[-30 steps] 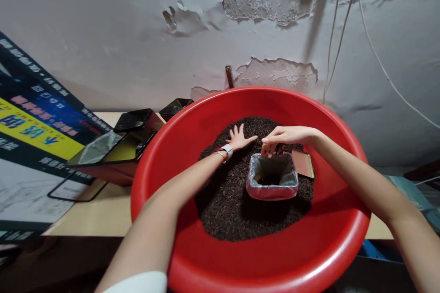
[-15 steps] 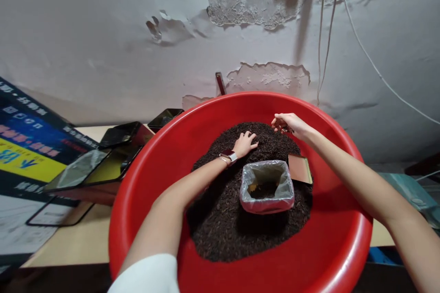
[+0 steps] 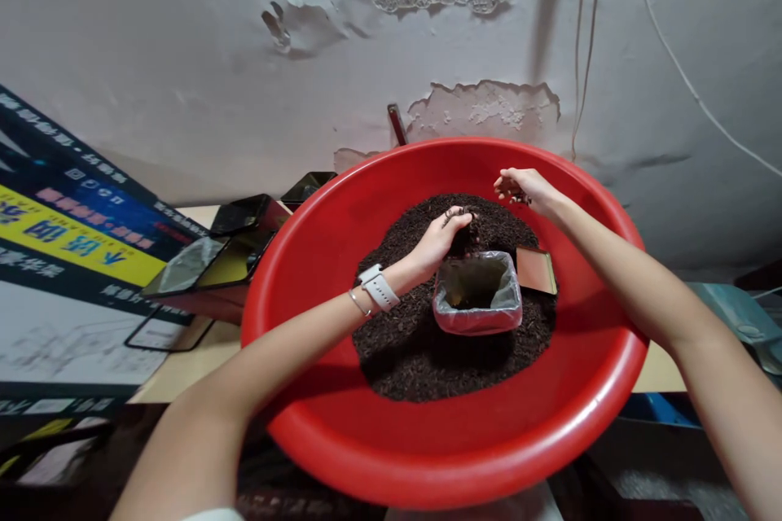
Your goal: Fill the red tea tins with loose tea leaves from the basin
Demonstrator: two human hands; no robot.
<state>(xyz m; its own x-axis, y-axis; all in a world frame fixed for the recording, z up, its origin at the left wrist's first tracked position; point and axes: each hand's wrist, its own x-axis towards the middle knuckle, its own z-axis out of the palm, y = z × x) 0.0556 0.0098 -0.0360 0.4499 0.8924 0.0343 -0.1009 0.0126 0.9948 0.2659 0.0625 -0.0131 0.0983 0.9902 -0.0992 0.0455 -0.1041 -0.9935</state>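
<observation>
My L hand [image 3: 441,244] curls round some dark, crumbly bits [image 3: 397,334] & hides the far L corner of the box [image 3: 476,321], which has crinkly clear plastic inside. My R hand [image 3: 530,186] is half curled w/ bits at its fingers; can't tell if it grips them. Box sits on the heap in the smooth, round red tub [image 3: 452,456], flat lid [image 3: 535,270] beside it. Flaky wall [image 3: 183,57] behind; dark boxes [image 3: 243,216] L of tub.
</observation>
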